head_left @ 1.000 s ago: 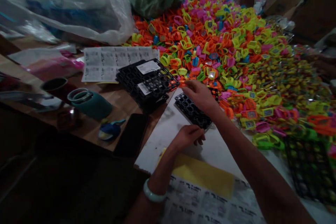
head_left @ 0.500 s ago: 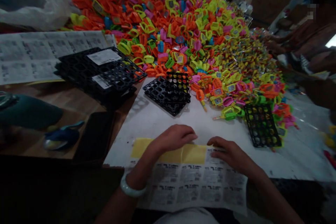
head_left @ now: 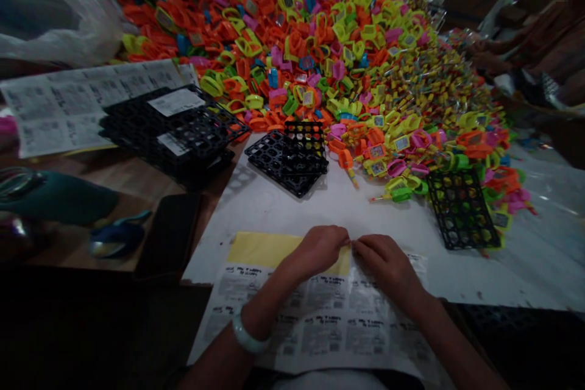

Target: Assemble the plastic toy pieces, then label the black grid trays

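Note:
A sheet of printed white labels (head_left: 326, 332) lies at the table's near edge, with bare yellow backing (head_left: 260, 250) along its far side. Over that backing is my left hand (head_left: 322, 248), a pale bangle on its wrist, its fingers pinched at the top edge. My right hand (head_left: 386, 262) meets it there, thumb and fingers pressed together over the labels. The fingertips of both hands nearly touch; what they pinch is too small to make out. Beyond them, black grid trays (head_left: 292, 161) rest on the white tabletop (head_left: 361, 213).
A big heap of colourful plastic pieces (head_left: 301, 42) fills the back. At left are stacked black trays (head_left: 173, 128), another label sheet (head_left: 73, 103), a teal bottle (head_left: 59, 195) and a dark phone (head_left: 169, 234). Another black tray (head_left: 461, 210) lies right. A person's arm (head_left: 521, 52) shows far right.
My hands have come together at the sheet's top edge, the left moving right and the right moving slightly left. Their fingers have closed. The view has shifted a little.

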A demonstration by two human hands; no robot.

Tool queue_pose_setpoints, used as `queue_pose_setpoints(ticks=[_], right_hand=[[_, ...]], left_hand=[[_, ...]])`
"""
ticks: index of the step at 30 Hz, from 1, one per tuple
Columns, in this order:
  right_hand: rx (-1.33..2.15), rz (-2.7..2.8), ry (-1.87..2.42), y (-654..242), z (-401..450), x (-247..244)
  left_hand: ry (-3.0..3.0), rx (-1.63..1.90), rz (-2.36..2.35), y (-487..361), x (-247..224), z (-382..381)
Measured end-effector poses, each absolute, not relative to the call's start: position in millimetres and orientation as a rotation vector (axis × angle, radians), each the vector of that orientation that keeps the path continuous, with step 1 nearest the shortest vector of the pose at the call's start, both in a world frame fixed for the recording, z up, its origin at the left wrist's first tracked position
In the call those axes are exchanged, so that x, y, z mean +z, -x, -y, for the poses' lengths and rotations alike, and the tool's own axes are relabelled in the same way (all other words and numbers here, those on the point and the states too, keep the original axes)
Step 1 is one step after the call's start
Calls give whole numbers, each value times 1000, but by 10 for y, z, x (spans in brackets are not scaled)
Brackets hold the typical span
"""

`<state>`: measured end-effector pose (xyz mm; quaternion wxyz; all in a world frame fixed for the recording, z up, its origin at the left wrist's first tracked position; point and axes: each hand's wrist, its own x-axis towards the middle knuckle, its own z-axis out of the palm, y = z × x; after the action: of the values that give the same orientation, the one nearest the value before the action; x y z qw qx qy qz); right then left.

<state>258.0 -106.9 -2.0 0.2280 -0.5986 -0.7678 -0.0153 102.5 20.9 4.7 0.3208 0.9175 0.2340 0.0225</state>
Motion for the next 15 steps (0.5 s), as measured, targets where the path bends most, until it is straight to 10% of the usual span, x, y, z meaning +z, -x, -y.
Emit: queue_pose_setpoints(ticks=[15], right_hand=[[-9, 1873, 1625, -2484, 1034, -109]], left_hand=[[-2484, 16, -603, -1037, 60, -192]])
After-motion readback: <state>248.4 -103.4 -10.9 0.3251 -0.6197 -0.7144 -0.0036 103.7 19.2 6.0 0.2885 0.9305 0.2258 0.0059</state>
